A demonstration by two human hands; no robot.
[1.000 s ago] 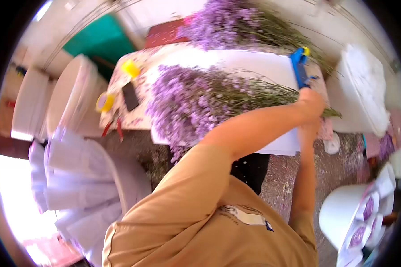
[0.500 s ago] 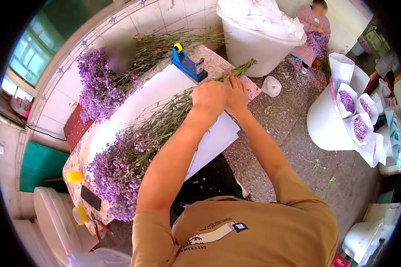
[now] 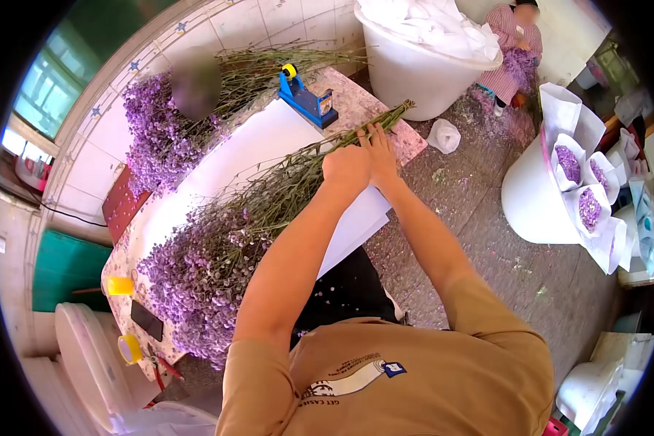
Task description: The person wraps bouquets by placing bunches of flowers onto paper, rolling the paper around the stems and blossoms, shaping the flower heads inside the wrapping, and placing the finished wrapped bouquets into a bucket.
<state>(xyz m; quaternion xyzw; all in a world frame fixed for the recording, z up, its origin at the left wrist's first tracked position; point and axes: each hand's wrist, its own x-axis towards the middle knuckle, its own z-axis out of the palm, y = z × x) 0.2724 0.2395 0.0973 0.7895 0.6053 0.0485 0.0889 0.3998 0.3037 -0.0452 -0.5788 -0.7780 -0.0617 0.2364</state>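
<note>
A long bunch of purple flowers point(image 3: 196, 291) lies across white paper point(image 3: 269, 142) on the table, blooms to the left and green stems point(image 3: 298, 174) running up to the right. My left hand point(image 3: 346, 168) is closed in a fist just below the stems, knuckles up; its fingertips are hidden, so I cannot make out what it grips. Right beside it, my right hand point(image 3: 377, 154) has its fingers stretched out and spread, resting on the stems near their cut ends.
A blue tape dispenser point(image 3: 307, 102) stands behind the stems. More purple flowers point(image 3: 163, 131) lie along the wall. Yellow tape rolls point(image 3: 130, 349), a phone point(image 3: 147, 320) and red-handled cutters point(image 3: 168, 369) sit at the left. White tubs point(image 3: 414, 80) and a seated person point(image 3: 512, 43) are beyond the table.
My left hand has drawn slightly down and back from the stems. My right hand's fingers have spread further apart on them. The flower heads have shifted a little toward the lower left.
</note>
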